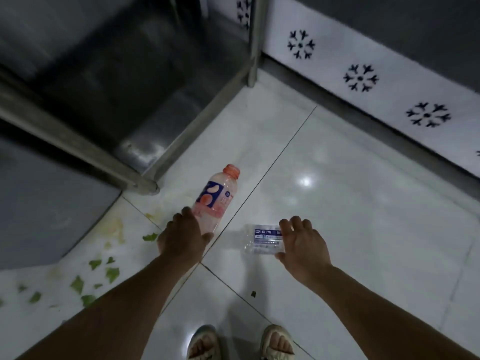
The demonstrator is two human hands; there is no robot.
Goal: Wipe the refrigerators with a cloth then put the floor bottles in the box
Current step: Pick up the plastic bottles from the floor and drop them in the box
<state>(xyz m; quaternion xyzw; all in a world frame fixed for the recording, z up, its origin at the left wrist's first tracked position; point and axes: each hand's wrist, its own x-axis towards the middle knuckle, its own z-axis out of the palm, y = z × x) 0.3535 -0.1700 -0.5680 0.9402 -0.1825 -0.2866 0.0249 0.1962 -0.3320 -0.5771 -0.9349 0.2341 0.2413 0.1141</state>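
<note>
Head cam looks down at white floor tiles [350, 203]: the left hand [181, 237] grips the bottom end of a pink-labelled bottle [217, 197] with an orange cap. The right hand [302, 242] curls around one end of a clear crushed bottle [261, 239] lying on its side just beside it, with green leaf scraps [104, 271] scattered off to the left.

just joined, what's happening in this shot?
A person is bent over the tiled floor picking up bottles. The left hand grips the base of a pink-labelled bottle with an orange cap. The right hand is closing on a crushed clear bottle. Green scraps litter the floor on the left. No box in view.
</note>
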